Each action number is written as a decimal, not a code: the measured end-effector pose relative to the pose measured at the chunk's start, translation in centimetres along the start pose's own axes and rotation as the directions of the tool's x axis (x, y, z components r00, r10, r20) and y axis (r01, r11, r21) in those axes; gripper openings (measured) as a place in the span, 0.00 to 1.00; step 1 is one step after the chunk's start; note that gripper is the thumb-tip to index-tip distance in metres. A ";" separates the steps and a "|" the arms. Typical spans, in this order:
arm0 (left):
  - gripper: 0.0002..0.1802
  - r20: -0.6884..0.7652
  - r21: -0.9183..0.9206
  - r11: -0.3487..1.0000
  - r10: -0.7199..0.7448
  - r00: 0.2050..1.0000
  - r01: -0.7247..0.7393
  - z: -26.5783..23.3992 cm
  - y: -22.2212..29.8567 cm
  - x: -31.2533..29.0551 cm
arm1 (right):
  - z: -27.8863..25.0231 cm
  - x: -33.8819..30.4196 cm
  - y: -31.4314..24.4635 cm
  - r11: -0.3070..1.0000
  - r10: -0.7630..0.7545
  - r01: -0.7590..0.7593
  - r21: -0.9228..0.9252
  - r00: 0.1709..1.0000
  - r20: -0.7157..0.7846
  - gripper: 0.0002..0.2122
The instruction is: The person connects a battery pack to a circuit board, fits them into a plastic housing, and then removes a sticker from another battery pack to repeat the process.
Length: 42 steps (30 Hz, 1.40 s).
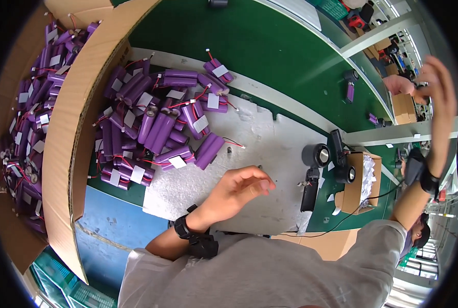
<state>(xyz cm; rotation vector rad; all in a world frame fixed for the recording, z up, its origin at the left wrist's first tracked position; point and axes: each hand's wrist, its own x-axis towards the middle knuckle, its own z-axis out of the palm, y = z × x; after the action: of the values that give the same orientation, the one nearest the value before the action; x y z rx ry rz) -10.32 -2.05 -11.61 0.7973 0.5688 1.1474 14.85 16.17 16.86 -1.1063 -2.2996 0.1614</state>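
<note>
Dozens of purple battery packs (159, 131) piled left of left hand (233, 194), which is empty, fingers loosely curled over white foam sheet (259, 128). Right hand (441, 90) raised far right; can't tell finger closure. Probably safest gripping pack bodies, not leads (234, 142).

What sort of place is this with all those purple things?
It's probably a factory or workshop. There's a heap of purple packs with wires, which look like batteries, a big cardboard box full of more, and a long green workbench.
</note>
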 end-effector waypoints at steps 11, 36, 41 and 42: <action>0.08 0.047 -0.126 0.991 0.041 0.998 -0.035 -6.1 0.4 -3.3 | 21.7 -8.9 1.1 0.924 0.381 -0.132 -0.359 0.377 0.844 0.36; 0.14 0.158 0.978 -0.207 0.681 0.714 -0.019 -5.7 8.0 -5.7 | 43.4 24.1 4.2 0.896 0.424 -0.403 -0.187 0.901 0.092 0.42; 0.15 0.075 0.973 -0.216 0.618 0.783 0.077 -3.3 8.6 -5.8 | 41.2 23.1 3.7 0.894 0.435 -0.434 -0.110 0.900 -0.011 0.37; 0.15 0.055 0.976 -0.197 0.621 0.782 0.088 -2.6 8.5 -5.9 | 39.8 22.1 4.5 0.912 0.397 -0.400 -0.086 0.916 -0.057 0.36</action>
<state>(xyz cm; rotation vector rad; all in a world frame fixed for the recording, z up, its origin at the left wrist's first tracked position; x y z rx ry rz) -19.07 -5.29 -6.39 2.1806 2.0025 1.1670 -14.65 41.04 -7.70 -1.6083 -2.0389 0.1849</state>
